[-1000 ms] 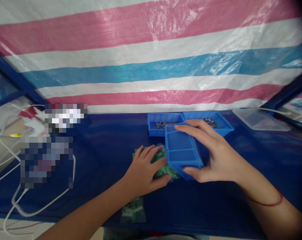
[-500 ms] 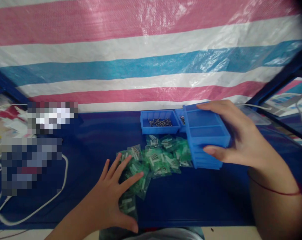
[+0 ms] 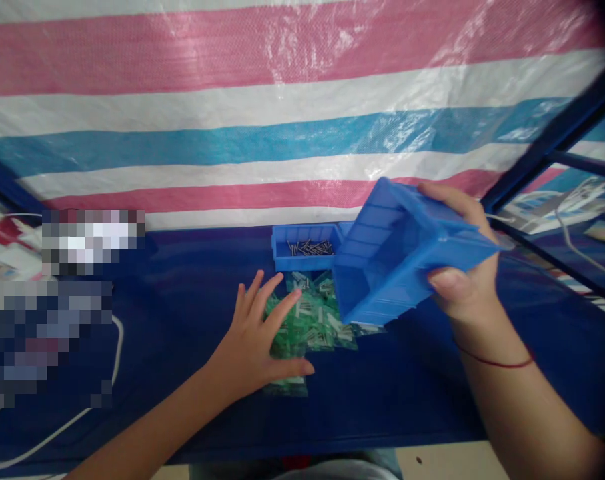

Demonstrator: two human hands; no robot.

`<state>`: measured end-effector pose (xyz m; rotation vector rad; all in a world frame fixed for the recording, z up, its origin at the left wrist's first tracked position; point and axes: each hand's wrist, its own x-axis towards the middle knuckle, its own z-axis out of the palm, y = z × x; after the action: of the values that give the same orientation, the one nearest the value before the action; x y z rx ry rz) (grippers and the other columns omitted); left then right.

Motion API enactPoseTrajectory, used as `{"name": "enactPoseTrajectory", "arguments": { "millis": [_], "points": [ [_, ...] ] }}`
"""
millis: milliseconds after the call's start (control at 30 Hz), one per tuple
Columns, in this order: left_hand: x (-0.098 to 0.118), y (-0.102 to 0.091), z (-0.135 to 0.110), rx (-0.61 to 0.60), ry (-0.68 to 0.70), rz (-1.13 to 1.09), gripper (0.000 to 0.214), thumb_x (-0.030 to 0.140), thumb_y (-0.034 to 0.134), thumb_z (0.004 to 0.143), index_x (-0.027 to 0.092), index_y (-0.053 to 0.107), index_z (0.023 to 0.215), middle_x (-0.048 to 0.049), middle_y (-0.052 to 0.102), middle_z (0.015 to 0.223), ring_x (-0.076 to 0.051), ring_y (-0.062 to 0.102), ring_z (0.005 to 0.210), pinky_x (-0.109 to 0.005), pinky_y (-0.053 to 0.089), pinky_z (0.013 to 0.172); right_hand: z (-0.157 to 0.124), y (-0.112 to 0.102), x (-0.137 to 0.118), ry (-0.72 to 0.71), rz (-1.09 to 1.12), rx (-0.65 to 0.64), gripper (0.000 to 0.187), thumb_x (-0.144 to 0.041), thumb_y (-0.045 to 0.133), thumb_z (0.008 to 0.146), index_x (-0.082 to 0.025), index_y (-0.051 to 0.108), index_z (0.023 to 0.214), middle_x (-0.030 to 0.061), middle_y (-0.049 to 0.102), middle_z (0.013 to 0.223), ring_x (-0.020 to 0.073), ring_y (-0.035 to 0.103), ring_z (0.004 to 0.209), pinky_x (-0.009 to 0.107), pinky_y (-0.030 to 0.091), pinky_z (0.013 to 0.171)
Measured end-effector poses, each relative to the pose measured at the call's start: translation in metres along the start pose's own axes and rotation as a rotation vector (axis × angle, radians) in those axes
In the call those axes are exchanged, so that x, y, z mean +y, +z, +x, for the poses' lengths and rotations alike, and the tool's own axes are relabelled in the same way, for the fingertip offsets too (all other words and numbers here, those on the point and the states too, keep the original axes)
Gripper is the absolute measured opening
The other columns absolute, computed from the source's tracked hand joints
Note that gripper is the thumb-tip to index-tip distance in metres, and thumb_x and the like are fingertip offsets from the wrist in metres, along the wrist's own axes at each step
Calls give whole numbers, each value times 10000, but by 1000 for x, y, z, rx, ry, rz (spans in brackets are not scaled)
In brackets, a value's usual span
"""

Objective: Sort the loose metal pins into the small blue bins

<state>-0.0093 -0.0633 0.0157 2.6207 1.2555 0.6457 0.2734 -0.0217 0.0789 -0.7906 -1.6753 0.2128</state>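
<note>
The blue bin (image 3: 397, 257) is off the tabletop (image 3: 182, 287), held in the air at the right and tipped steeply, its low end just above the far-right edge of the green packets (image 3: 317, 320). The right hand (image 3: 469, 267) has it in a firm grip, thumb on the near wall and fingers over the far side; that pinch across the walls looks like what steadies the bin at such a slant. Whether anything is inside cannot be told.

The packets lie in a loose heap in the middle of the tabletop. The left hand (image 3: 259, 340) rests flat on the heap's left part, fingers spread, its grip released and holding nothing; the open palm seems to pin the slippery packets in place.

Just beyond the heap stands a small blue tray (image 3: 282, 263) of metal pins. A striped tarp (image 3: 232, 147) hangs behind, and a white cable (image 3: 57, 433) trails at near left.
</note>
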Motion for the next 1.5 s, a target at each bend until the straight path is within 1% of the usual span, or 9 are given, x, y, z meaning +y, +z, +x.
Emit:
{"name": "enactPoseTrajectory", "arguments": {
  "millis": [100,300,433,567,667,867,1200,1400,1500],
  "points": [
    [20,-14,13,170,54,-135,824,668,525,795,224,292,1450,-153,370,1459,-350,253,1398,-558,235,1130,-7,20,-6,-34,9,81,779,-663,613,700,-247,474,1344,105,514,1278,329,489,1180,485,391,995],
    [39,-42,21,268,79,-89,163,266,493,938,214,605,1044,-29,691,985,-168,637,991,-328,455,1008,-22,44,-14,20,112,-91,901,-693,623,684,-287,306,1423,117,414,1386,331,441,1255,495,393,1016],
    [1,-70,1,365,-84,192,202,311,461,941,225,575,1083,-27,678,1052,-217,618,1066,-361,491,963,-21,45,-7,51,229,-184,782,-631,541,801,-315,206,1434,125,392,1409,268,556,1121,428,506,850],
    [-59,-90,-16,306,-160,452,300,364,393,952,205,569,1135,-60,667,1064,-247,633,1013,-474,426,1026,-18,42,-1,103,54,-255,397,-388,582,865,-252,495,1228,80,619,1111,208,618,944,368,501,815],
    [-97,-85,-17,141,-121,531,329,314,350,955,178,595,1128,-81,679,1019,-240,648,947,-515,360,1069,-20,44,-1,133,-65,-351,110,-282,592,868,-219,625,952,43,679,909,168,634,830,310,493,761],
    [-126,-58,2,-26,-63,502,327,237,354,939,197,621,1126,-90,685,1030,-239,648,958,-507,373,1053,-36,41,-1,129,-115,-448,54,-241,591,866,-213,630,890,26,686,858,159,627,811,296,484,728],
    [-129,-50,30,-49,-8,546,304,199,403,939,178,629,1142,-91,672,1006,-234,636,944,-500,376,1043,-79,7,28,137,-564,-626,588,-487,610,808,-244,458,1321,132,516,1324,322,450,1246,533,373,1002],
    [-93,-50,16,196,30,410,357,342,477,919,221,587,1236,-109,592,1170,-279,503,1192,-579,199,1121,-86,16,32,185,-602,-749,825,-618,595,752,-273,306,1443,130,382,1464,359,291,1370,600,279,1059],
    [-64,-34,3,-45,140,183,658,615,574,793,283,479,1353,-132,417,1401,-360,351,1329,-605,246,1092,-84,24,29,181,-596,-795,893,-664,595,715,-293,279,1463,125,360,1481,371,293,1365,636,249,1052]
  ]
}}
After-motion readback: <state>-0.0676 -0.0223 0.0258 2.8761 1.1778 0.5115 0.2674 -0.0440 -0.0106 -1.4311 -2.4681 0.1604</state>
